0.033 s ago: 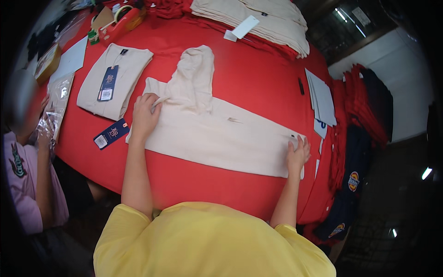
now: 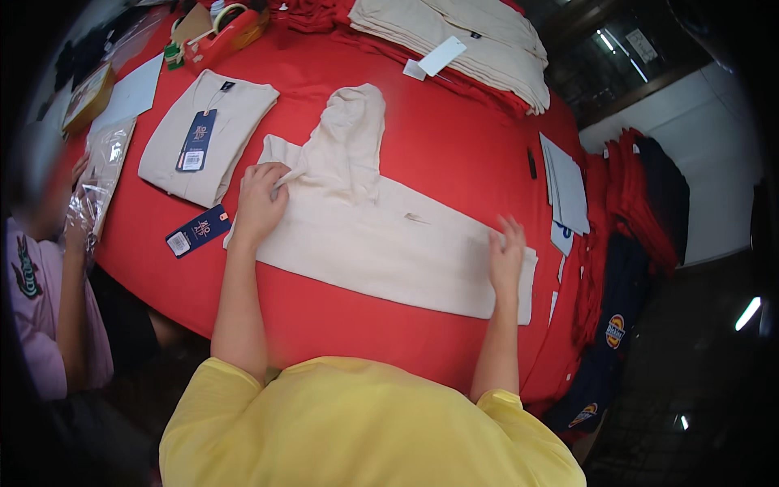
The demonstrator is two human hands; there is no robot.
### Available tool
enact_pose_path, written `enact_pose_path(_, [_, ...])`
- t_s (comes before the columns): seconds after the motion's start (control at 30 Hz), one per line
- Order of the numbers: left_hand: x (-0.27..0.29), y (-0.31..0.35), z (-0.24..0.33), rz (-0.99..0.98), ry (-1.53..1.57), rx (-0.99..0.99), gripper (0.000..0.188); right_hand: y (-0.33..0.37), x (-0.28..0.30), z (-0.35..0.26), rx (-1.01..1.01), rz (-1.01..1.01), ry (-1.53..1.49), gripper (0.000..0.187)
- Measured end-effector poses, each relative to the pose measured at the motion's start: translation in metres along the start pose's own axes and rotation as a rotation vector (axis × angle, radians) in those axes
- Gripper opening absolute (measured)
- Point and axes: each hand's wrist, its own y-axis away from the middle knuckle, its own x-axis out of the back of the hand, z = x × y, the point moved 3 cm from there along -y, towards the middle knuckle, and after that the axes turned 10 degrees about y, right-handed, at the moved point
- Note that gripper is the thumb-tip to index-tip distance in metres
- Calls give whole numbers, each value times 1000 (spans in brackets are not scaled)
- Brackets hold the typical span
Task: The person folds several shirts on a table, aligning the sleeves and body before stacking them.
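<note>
well, we have a cream garment [image 2: 365, 243] lying across the middle of the frame on the red bench [image 2: 357, 329]. its body is folded into a long, mostly smooth band that slants down toward the right, and a rumpled, creased part [image 2: 349, 138] sticks up from its left half toward the top of the frame. a small dark mark [image 2: 417, 217] shows right of centre. our left hand [image 2: 261, 204] rests at the band's left end, its fingers curled and pinching a narrow fold of the cloth, the arm rising from our yellow sleeve [image 2: 209, 398]. our right hand [image 2: 506, 260] is over the right end, its blurred fingers slightly spread and pointing up the frame; we cannot tell whether they touch the cloth.
</note>
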Motion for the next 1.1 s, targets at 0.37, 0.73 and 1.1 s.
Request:
enact_pose_path(0.37, [9,0,-4,-41,121,92,27,-149,-142,-290,964,-220,204,56])
enact_pose_path(0.73, [22,10,-20,-196,170,131,47,-114,-16,-296,917,-221,6,37])
enact_pose_path(1.1, [12,1,-10,-281,193,113,23,74,-16,-122,995,-118,188,44])
